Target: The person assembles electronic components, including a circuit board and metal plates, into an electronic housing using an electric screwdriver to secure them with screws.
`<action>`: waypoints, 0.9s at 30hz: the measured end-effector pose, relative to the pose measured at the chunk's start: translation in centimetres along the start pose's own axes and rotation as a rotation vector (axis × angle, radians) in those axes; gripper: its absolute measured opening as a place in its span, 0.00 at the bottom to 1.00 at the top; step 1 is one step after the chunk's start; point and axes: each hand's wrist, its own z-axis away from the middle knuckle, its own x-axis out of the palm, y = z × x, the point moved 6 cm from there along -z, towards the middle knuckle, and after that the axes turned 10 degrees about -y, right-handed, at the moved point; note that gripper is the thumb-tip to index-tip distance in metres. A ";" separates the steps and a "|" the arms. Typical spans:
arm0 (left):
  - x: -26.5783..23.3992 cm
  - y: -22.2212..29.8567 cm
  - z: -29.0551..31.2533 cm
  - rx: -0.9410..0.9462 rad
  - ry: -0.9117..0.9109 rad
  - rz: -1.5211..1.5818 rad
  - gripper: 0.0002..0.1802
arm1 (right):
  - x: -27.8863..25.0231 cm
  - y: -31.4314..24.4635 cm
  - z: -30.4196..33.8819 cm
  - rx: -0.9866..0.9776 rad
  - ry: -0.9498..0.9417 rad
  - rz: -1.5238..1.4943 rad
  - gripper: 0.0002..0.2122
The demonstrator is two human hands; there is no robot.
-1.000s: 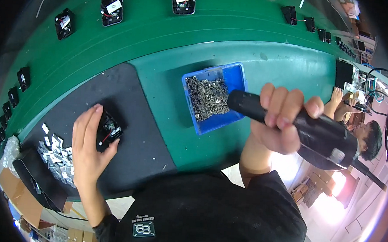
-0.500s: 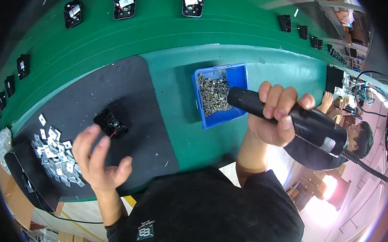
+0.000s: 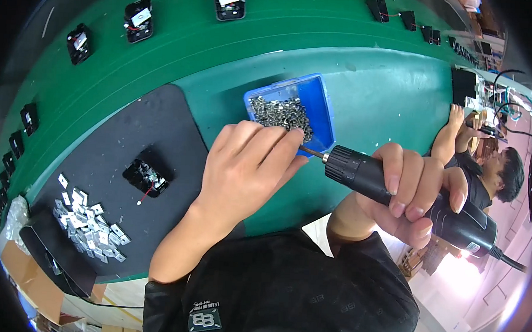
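My right hand (image 3: 416, 193) is wrapped round a black corded electric screwdriver (image 3: 353, 170), its bit pointing left. My left hand (image 3: 245, 168) reaches over the near edge of a blue bin (image 3: 323, 112), fingers bent together beside the bit's tip. Whatever it pinches is hidden behind the fingers. Small metal screws (image 3: 274, 111) fill the left side of the bin. On the dark mat (image 3: 179, 123), left of my left hand, lies an open black plastic housing (image 3: 142, 177) with a red wire sticking out.
A pile of small silver plates (image 3: 91, 229) lies at the mat's left. More black housings (image 3: 139, 19) line the green belt (image 3: 183, 32) beyond the table. A black box (image 3: 54, 254) stands at the left edge. A co-worker (image 3: 485, 169) sits at the right.
My left hand has moved right, from beside the black housing to the screw bin, its fingers closing. The screwdriver has moved slightly right and down, away from over the bin.
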 end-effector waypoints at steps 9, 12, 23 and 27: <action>0.8 0.0 0.1 0.080 0.072 0.045 0.13 | -0.6 -1.3 -0.3 -0.062 0.033 -0.069 0.17; -0.2 -0.1 0.4 0.069 0.101 0.182 0.15 | -0.5 -1.5 -0.7 -0.084 0.043 -0.141 0.16; -1.4 -1.6 5.1 -0.229 0.102 0.763 0.10 | 1.7 -0.2 -1.7 -0.123 -0.194 -0.378 0.17; -2.3 -1.7 7.1 -0.274 0.123 0.679 0.09 | 3.0 0.6 -2.0 -0.139 -0.185 -0.427 0.17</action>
